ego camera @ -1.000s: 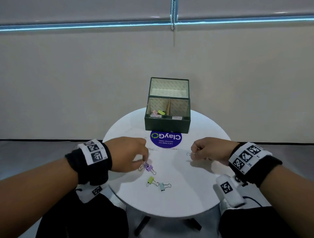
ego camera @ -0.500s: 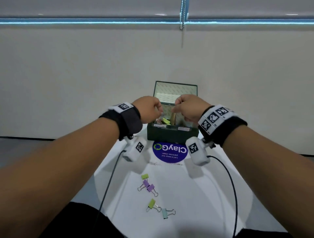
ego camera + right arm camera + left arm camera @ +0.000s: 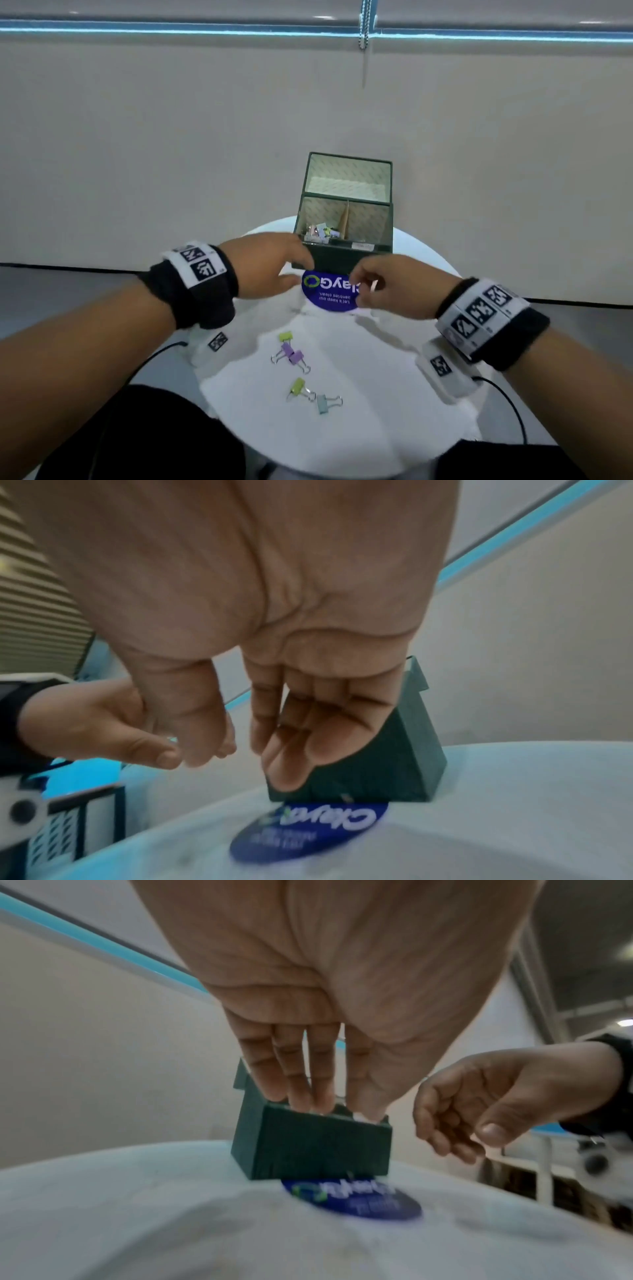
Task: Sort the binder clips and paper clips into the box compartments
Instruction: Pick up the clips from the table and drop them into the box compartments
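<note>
**anon1:** Pastel binder clips [image 3: 297, 363] are loose on the white surface [image 3: 376, 394], nearer the body than both hands. Left hand [image 3: 267, 265] and right hand [image 3: 394, 289] look slack, fingers apart, holding nothing.

**anon2:** Box [image 3: 342, 262] sits just beyond them. I'd pinch one clip by its body, then drop it in the near-left compartment.

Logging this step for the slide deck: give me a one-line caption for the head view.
Both empty hands, left hand and right hand, hover before the green box; five binder clips lie on the white table.
</note>
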The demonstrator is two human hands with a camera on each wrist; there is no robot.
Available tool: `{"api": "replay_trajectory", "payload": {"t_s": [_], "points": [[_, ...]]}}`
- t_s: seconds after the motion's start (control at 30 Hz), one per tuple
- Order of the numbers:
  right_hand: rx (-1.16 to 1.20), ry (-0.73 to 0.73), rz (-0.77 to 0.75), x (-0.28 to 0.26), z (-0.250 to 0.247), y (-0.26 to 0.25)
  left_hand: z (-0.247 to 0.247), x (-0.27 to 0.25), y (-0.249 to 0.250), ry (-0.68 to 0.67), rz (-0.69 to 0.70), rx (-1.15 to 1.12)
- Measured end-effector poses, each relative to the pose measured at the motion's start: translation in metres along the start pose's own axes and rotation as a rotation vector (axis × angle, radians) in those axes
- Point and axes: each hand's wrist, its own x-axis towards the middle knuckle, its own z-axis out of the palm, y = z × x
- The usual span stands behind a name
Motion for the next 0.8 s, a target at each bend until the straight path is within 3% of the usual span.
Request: {"api": "replay_trajectory", "payload": {"t_s": [0.13, 0.2, 0.37, 0.6, 0.8], "points": [[-0.148, -0.158, -0.031, -0.044, 0.033, -0.003, 0.031, -0.039, 0.017, -0.231, 0.079, 0.111], [-0.166, -0.189, -0.043, -0.058, 0.046, -0.006, 0.039, -0.05, 0.023, -0.267, 0.086, 0.106], [-0.198, -0.168, -0.128, -0.07, 0.065, -0.016, 0.049, -0.06, 0.029, -0.241, 0.076, 0.061], [-0.231, -0.182, -0.202, -0.067, 0.086, -0.039, 0.051, -0.063, 0.035, -0.214, -0.066, 0.008], [-0.171, -0.176, -0.213, -0.06, 0.082, -0.045, 0.076, -0.068, 0.036, -0.016, -0.187, -0.138]]}}
